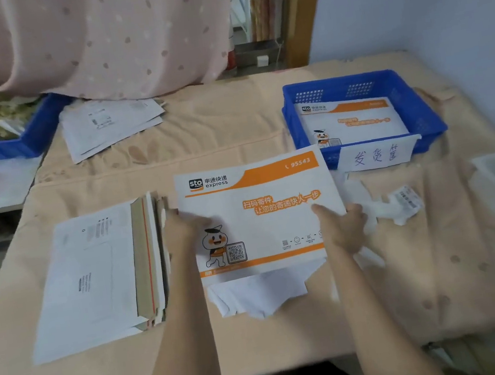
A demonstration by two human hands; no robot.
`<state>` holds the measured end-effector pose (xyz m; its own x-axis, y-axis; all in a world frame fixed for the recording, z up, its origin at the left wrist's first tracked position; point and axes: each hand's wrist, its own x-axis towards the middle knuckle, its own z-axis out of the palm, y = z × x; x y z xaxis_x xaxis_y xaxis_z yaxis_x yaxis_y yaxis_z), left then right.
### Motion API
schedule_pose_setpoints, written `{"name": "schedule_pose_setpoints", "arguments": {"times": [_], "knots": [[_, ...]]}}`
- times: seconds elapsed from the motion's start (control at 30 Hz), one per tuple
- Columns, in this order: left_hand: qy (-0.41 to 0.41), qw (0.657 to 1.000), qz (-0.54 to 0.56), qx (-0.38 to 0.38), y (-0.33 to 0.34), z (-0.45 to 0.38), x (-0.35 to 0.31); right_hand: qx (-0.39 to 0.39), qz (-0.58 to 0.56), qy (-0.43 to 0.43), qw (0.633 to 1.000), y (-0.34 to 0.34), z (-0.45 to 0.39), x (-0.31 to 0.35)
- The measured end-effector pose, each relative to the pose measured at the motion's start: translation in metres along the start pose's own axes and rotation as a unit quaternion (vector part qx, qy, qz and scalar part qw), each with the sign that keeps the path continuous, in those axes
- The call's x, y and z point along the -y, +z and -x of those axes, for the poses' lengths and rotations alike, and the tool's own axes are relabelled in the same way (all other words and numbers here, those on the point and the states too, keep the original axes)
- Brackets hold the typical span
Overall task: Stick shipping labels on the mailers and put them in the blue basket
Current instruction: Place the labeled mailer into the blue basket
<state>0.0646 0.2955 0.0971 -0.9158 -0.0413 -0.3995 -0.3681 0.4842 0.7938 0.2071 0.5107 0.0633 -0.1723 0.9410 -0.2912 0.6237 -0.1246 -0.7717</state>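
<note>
— Where was the mailer?

— The white and orange mailer (260, 214) was in the middle of the bed (233, 144), on top of some loose white papers (259, 294). Both hands had it. The left hand (181, 229) held its left edge, with the fingers curled around it. The right hand (340, 225) gripped the right edge, and the thumb lay on top of the print.

— And the blue basket?

— The blue basket (422, 116) sat farther back on the right, near the wall. One more mailer (355, 123) already lay flat inside it. A white card (376, 153) with blue writing hung on its front.

— What else was there?

— A pile of envelopes (102, 279) lay just beside the left hand. Crumpled label paper (400, 206) lay just beside the right hand. More envelopes (111, 124) lay far back on the left, by a second blue bin (27, 140). A pink curtain (95, 39) hung behind the bed.
</note>
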Motion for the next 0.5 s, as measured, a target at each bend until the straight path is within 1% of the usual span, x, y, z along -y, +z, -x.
{"name": "schedule_pose_setpoints", "arguments": {"times": [0.13, 0.3, 0.4, 0.5], "knots": [[0.036, 0.999, -0.014, 0.015, 0.062, 0.001, -0.047, -0.078, -0.027, -0.026, 0.996, -0.03, -0.043, 0.01], [0.122, 0.991, -0.018, 0.047, 0.144, 0.012, -0.128, -0.114, -0.107, -0.058, 0.986, -0.077, -0.124, 0.046], [0.166, 0.984, -0.016, 0.064, 0.191, 0.006, -0.166, -0.11, -0.1, -0.08, 0.986, -0.097, -0.178, 0.073], [0.184, 0.979, -0.044, 0.077, 0.231, -0.004, -0.197, -0.091, -0.051, -0.084, 0.991, -0.105, -0.227, 0.096]]}}
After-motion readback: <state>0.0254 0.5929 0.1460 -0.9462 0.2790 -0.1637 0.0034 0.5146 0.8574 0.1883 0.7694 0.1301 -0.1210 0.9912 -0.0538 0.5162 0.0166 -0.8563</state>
